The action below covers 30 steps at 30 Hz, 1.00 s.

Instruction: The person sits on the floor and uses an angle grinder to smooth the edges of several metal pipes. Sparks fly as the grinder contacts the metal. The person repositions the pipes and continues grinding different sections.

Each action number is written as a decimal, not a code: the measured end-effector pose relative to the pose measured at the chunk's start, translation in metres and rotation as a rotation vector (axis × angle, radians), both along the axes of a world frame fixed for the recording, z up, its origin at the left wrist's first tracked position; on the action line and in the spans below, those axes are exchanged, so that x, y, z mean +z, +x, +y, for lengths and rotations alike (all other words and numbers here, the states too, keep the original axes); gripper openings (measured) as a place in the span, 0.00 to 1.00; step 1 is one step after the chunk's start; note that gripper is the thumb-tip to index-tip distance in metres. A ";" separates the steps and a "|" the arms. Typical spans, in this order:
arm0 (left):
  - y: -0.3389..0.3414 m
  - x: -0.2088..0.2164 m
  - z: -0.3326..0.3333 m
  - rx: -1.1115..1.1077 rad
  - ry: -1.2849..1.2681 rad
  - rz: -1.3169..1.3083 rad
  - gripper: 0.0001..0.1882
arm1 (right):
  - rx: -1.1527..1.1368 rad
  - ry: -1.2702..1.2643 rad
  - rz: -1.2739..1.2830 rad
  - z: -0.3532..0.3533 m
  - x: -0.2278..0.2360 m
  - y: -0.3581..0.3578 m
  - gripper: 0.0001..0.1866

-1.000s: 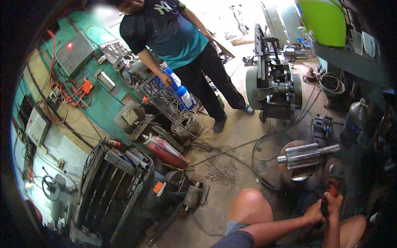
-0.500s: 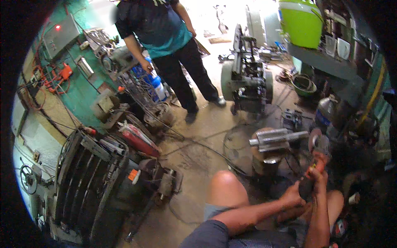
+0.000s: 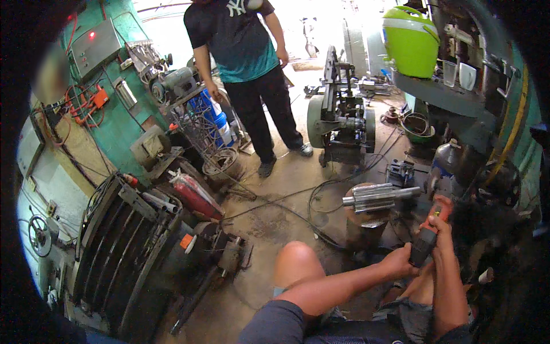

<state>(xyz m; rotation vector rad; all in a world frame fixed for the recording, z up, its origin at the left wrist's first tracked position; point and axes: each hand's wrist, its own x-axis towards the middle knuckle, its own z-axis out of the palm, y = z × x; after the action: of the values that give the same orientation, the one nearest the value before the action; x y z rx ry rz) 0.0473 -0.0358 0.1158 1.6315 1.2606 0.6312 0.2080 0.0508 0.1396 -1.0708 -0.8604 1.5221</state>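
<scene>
At lower right, orange-and-black elongated power tool point(image 3: 427, 235): held in both hands, orange end pointing forward, tip blurred.
Bare left hand point(image 3: 399, 261): fingers clamped around the tool's black rear section.
Bare right hand point(image 3: 441, 227): fingers clamped around its orange section.
Silvery ridged metal shaft point(image 3: 375, 198): rests on brown round-topped stand point(image 3: 366, 233), left of the tool, apart from it.

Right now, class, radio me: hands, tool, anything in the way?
Left hand and right hand gripping orange-and-black power tool. Tool right of ridged metal shaft, apart from it. Possible snag: dark cables, left of shaft.
</scene>
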 end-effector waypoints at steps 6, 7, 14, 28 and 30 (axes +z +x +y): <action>-0.007 -0.022 0.010 -0.037 -0.057 -0.104 0.43 | -0.016 -0.083 0.054 0.009 -0.014 -0.003 0.20; -0.008 -0.020 0.015 -0.046 -0.041 -0.135 0.44 | -0.068 -0.070 0.011 0.011 -0.013 -0.006 0.20; -0.070 -0.021 0.037 -0.273 -0.162 -0.121 0.40 | 0.001 -0.196 -0.018 0.029 -0.010 -0.016 0.27; -0.002 0.211 0.048 -0.376 0.241 0.119 0.52 | -0.166 -0.184 0.231 0.040 0.016 -0.011 0.25; 0.019 0.257 0.083 -0.257 0.467 -0.050 0.56 | -0.210 -0.206 0.255 0.026 0.024 -0.008 0.24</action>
<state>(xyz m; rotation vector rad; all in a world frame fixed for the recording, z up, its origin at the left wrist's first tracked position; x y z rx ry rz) 0.0665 0.0474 0.3725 2.1028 0.8839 0.8405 0.2001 0.0764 0.1639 -1.0500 -0.4092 1.5501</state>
